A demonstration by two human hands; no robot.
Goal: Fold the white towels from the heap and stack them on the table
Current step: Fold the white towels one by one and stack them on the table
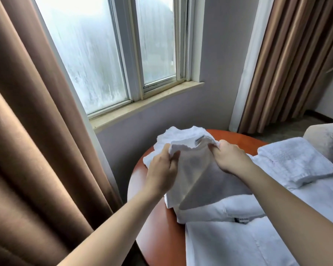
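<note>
Worktop [158, 227]: round, orange-brown, set in the corner below the window; only its left and far edges show bare.

Towel in hand [196, 175]: white, held up over the middle of the worktop by its top edge, a small dark label [199, 140] at that edge. Its lower part sags onto the cloth beneath.

Left hand [161, 166]: fingers curled round the towel's upper left corner, gripping it.

Right hand [229, 156]: fingers curled round the upper right corner, gripping it.

Heap [181, 133]: crumpled white towels at the far left edge of the worktop, directly behind the held towel, which hides the heap's near side.

Folded towel [296, 160]: a thick white rectangle toward the right edge, lying on other white cloth, well apart from the heap.

Spread white cloth [238, 244]: flat layers covering the near right part of the worktop, running out of view at the bottom; a second dark label [243, 219] shows at a fold. Whether these are towels or larger linen cannot be told.

Surroundings: a brown curtain [37, 131] hanging just beside the worktop's left edge; a misted window [104, 54] with a pale sill [142, 104]; a second brown curtain [286, 64] beyond the far edge; a pale upholstered seat [329, 139] past the right edge, behind the folded towel.
</note>
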